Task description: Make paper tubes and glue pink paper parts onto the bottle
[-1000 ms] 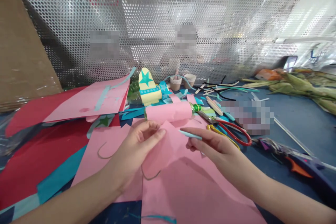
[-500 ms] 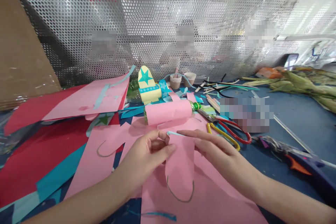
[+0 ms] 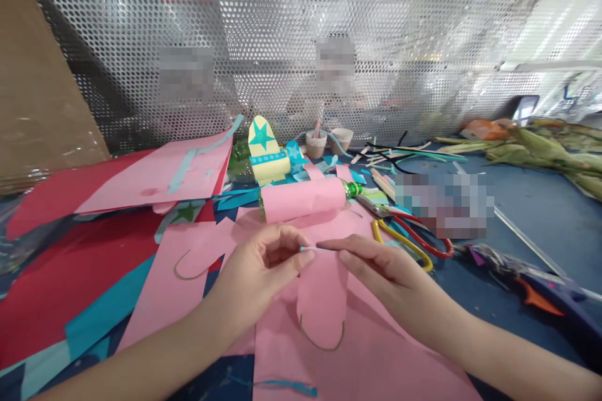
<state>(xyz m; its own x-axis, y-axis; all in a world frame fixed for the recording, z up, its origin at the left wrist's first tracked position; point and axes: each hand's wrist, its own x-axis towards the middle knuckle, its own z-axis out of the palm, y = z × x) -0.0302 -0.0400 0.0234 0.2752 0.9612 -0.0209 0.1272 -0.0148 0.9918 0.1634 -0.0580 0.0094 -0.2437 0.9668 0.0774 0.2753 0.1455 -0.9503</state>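
A round-ended pink paper cutout (image 3: 322, 301), with a dark curved line along its lower edge, hangs between my two hands. My left hand (image 3: 270, 263) pinches its upper left corner between thumb and fingers. At the upper right corner, my right hand (image 3: 376, 263) pinches it, index finger lying along the top edge. A narrow light blue strip (image 3: 316, 249) runs along that top edge, partly hidden by my fingers. Large pink paper (image 3: 376, 363) lies underneath. Just beyond my hands rests a green bottle (image 3: 352, 190) on its side, wrapped in pink paper (image 3: 303, 199).
Scissors (image 3: 423, 238) with red and yellow handles and a dark blue glue gun (image 3: 531, 291) lie to the right. A cream-wrapped bottle with a star (image 3: 262, 135) and two small cups (image 3: 342, 140) stand behind. Red paper (image 3: 79, 282) covers the left. A perforated metal panel (image 3: 282, 25) closes off the back.
The light blue strip, earlier sticking up at a slant, now lies flat along the cutout's top edge. My right fingers have moved slightly left, and the cutout tilts a little more.
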